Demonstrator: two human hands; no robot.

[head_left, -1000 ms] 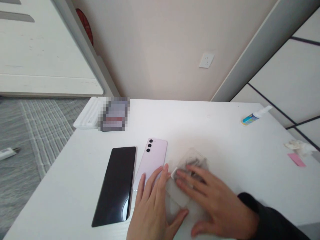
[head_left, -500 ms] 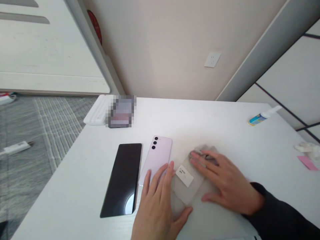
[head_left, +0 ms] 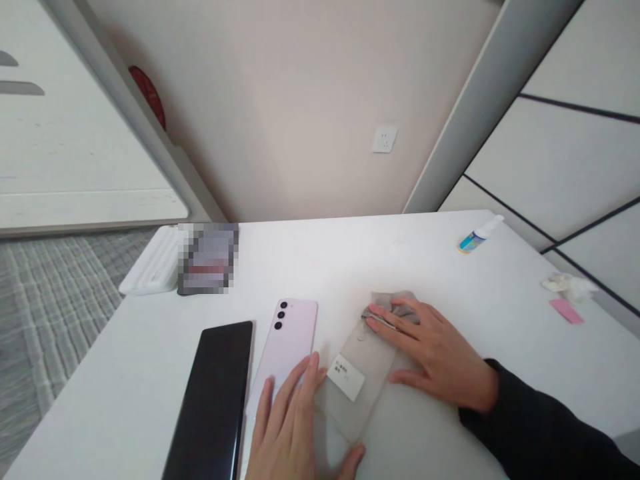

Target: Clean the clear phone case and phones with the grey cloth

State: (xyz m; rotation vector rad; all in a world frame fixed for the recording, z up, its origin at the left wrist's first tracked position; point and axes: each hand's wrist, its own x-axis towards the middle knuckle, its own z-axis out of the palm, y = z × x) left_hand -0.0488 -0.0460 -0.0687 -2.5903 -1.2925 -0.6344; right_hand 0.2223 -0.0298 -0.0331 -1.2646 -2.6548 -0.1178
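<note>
A clear phone case [head_left: 357, 387] with a white sticker lies flat on the white table [head_left: 450, 267]. My left hand [head_left: 295, 427] rests open at its near end, fingers stretched out and partly on the pale pink phone [head_left: 285, 343] lying face down. My right hand [head_left: 433, 353] presses a small grey cloth [head_left: 387, 303] flat against the far end of the case with its fingers extended. A black phone [head_left: 213, 403] lies screen up, left of the pink one.
A white ribbed box [head_left: 150, 270] and a blurred dark item [head_left: 207, 260] sit at the table's far left. A small spray bottle [head_left: 477, 235] lies at the far right, with a crumpled tissue [head_left: 570, 287] and pink slip [head_left: 567, 311] near the right edge.
My right hand slid the grey cloth from the near part of the case up to its far end. The left hand stayed at the case's near end. The camera view shifted.
</note>
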